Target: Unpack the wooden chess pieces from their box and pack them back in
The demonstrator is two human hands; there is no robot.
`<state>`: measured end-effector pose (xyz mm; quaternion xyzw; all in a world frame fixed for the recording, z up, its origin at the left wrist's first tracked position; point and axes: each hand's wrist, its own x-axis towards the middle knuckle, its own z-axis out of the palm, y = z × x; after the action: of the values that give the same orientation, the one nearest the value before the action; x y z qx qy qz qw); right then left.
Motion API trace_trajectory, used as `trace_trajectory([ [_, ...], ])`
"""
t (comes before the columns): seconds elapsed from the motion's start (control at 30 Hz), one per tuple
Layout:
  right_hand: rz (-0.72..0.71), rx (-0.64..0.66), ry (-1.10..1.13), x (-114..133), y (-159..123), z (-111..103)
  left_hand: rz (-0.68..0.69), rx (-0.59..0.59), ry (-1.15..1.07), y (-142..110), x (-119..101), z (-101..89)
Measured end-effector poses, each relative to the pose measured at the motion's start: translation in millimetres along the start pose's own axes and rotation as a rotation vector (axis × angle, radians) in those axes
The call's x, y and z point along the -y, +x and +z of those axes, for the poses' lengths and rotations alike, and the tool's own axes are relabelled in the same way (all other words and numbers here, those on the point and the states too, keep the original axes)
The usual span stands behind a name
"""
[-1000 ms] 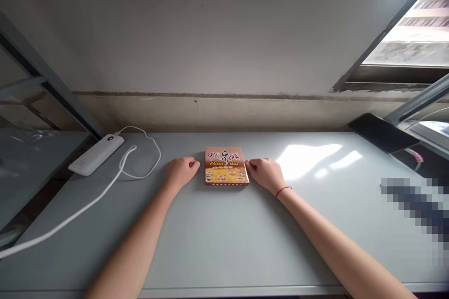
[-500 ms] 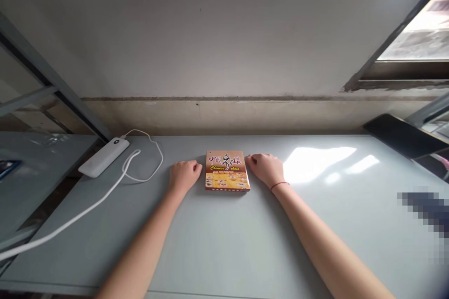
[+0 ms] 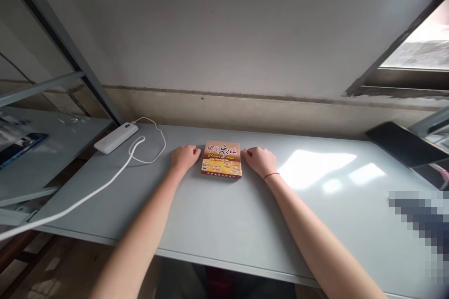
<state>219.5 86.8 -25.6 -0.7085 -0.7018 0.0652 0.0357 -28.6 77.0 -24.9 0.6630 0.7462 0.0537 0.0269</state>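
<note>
A flat orange and yellow Chinese chess box lies on the grey table, close to the wall. My left hand rests on the table at the box's left edge, fingers curled against its side. On the other side my right hand, a red string at its wrist, touches the right edge with curled fingers too. The box sits flat between both hands.
A white power bank with a white cable lies at the back left. A dark flat device leans at the far right. A second grey surface with a blue phone stands to the left.
The camera has tilted and shifted back, showing the table's near edge and the floor. Both hands stay at the sides of the box, which has not visibly moved on the table.
</note>
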Motion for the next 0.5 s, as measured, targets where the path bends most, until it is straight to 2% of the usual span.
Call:
trace_trajectory([
  [0.33,0.011,-0.074,0.005,3,-11,4,0.103,-0.014,-0.039,2,7,-1.3],
  [0.5,-0.006,-0.081,0.002,2,-12,6,0.166,-0.013,-0.089,-5,10,0.5],
])
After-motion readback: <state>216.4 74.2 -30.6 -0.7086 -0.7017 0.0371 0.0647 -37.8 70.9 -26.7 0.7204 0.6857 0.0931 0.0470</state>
